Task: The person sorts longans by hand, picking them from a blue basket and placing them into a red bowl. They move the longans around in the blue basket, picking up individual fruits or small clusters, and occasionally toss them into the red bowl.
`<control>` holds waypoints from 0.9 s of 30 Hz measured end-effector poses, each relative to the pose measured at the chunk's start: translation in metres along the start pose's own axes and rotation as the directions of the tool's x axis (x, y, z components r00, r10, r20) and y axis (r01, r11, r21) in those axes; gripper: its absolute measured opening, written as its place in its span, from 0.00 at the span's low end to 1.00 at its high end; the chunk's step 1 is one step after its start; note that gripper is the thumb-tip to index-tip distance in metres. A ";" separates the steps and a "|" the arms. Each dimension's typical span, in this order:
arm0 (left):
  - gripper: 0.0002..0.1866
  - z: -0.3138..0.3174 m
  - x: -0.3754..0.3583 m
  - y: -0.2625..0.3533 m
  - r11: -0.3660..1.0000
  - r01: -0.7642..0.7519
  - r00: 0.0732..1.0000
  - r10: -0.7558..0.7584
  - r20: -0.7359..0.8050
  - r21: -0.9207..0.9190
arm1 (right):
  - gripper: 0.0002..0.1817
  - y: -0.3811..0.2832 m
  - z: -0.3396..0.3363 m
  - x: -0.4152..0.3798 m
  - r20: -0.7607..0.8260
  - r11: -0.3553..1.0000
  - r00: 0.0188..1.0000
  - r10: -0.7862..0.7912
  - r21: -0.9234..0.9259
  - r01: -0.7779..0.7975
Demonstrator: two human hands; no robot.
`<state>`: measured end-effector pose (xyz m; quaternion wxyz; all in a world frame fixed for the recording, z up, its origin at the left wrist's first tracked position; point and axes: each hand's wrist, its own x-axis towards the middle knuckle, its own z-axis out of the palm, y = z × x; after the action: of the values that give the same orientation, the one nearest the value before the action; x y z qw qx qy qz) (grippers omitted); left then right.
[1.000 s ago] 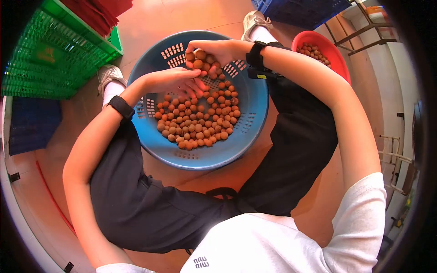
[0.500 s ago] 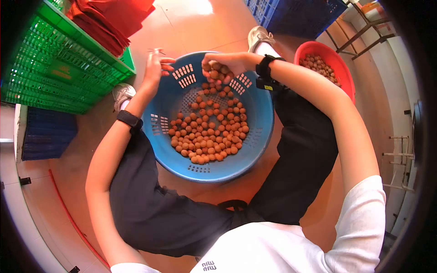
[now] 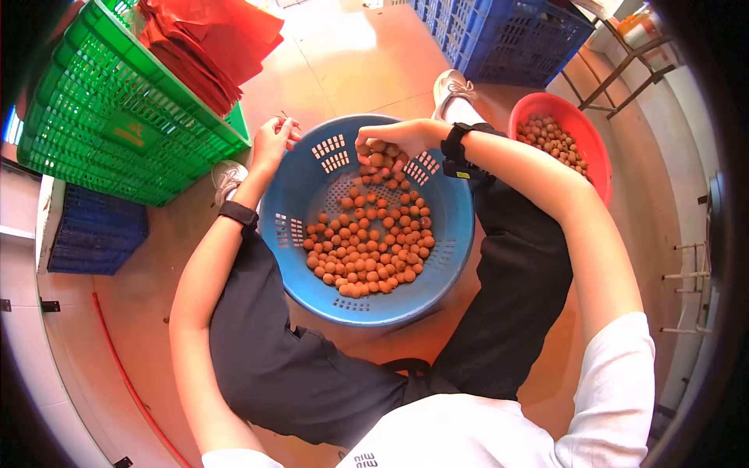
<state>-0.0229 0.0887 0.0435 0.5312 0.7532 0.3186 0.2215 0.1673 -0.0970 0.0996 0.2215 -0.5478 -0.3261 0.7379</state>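
Observation:
A blue plastic basin point(image 3: 374, 310) with slotted sides stands between my legs, with many round brown longans point(image 3: 367, 253) loose in its bottom. My right hand point(image 3: 406, 138) is over the basin's far side, its fingers curled around a cluster of longans point(image 3: 379, 157). Just outside the far left rim, my left hand point(image 3: 275, 142) is raised with its fingers drawn together. A thin twig point(image 3: 285, 116) sticks out at its fingertips.
A red basin point(image 3: 599, 148) holding more longans is at the right beyond my knee. On the left stands a green crate point(image 3: 133, 117) with red bags point(image 3: 211, 47) on it, near a dark blue crate point(image 3: 97, 230). Another blue crate point(image 3: 507, 39) and a metal-legged stand point(image 3: 624, 70) are at the back.
The view has shifted, so the scene sits slightly lower. The fingers of my left hand have drawn closer together at the twig. My right hand keeps its hold on the longans.

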 end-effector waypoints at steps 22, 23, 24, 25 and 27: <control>0.08 0.010 -0.019 0.018 0.792 -0.456 0.889 0.421 0.178 0.406 | 0.11 0.111 -0.190 -0.228 -0.694 0.883 0.712 -0.106 0.263 0.389; 0.07 0.013 -0.027 0.027 0.698 -0.582 0.813 0.507 0.287 0.417 | 0.12 0.108 -0.172 -0.252 -0.717 0.968 0.652 0.248 0.204 -0.145; 0.06 0.016 -0.031 0.029 0.588 -0.697 0.717 0.575 0.394 0.409 | 0.18 0.097 -0.141 -0.260 -0.810 0.820 0.370 0.454 0.218 -0.529; 0.07 0.020 -0.033 0.021 0.564 -0.689 0.724 0.513 0.461 0.455 | 0.28 0.158 -0.185 -0.278 -0.941 0.769 0.047 0.335 0.245 -0.590; 0.06 0.028 -0.038 0.008 0.508 -0.739 0.672 0.501 0.545 0.444 | 0.33 0.142 -0.172 -0.295 -0.977 0.598 0.059 0.203 0.076 -0.798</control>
<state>-0.0286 0.0414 0.0413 0.1736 0.9743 -0.0229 0.1418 0.4242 -0.3559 0.1605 -0.0720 -0.9771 -0.0820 0.1829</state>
